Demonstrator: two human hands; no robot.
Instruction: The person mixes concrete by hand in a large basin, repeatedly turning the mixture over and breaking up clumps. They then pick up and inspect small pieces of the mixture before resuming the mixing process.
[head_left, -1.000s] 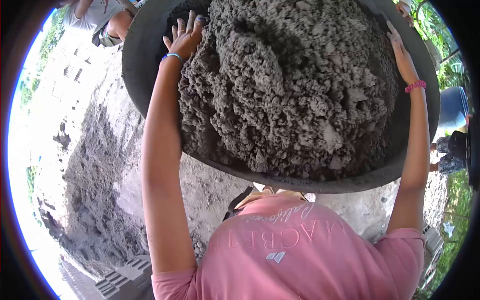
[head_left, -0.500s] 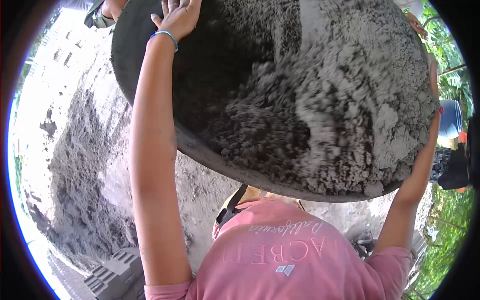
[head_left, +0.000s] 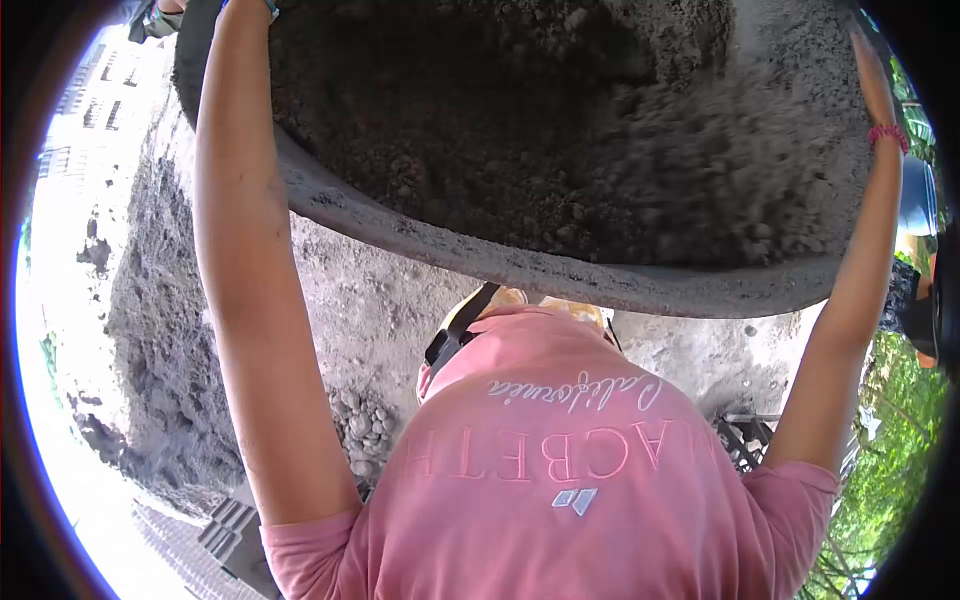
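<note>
While basin (head_left: 560,275) tips grey mix (head_left: 600,150), brace evenly: right hand (head_left: 868,75) on rim, 2 o'clock, grip unreadable; left hand off-frame.

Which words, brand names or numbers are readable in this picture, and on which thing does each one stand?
"MACBETH": large capitals on the pink shirt, upside down in this view; the M is faint.
"California": script on the same shirt, also upside down, nearer the collar.
The small mark beside the capitals is two shapes, with no letters.
The pan carries no readable text.
</note>
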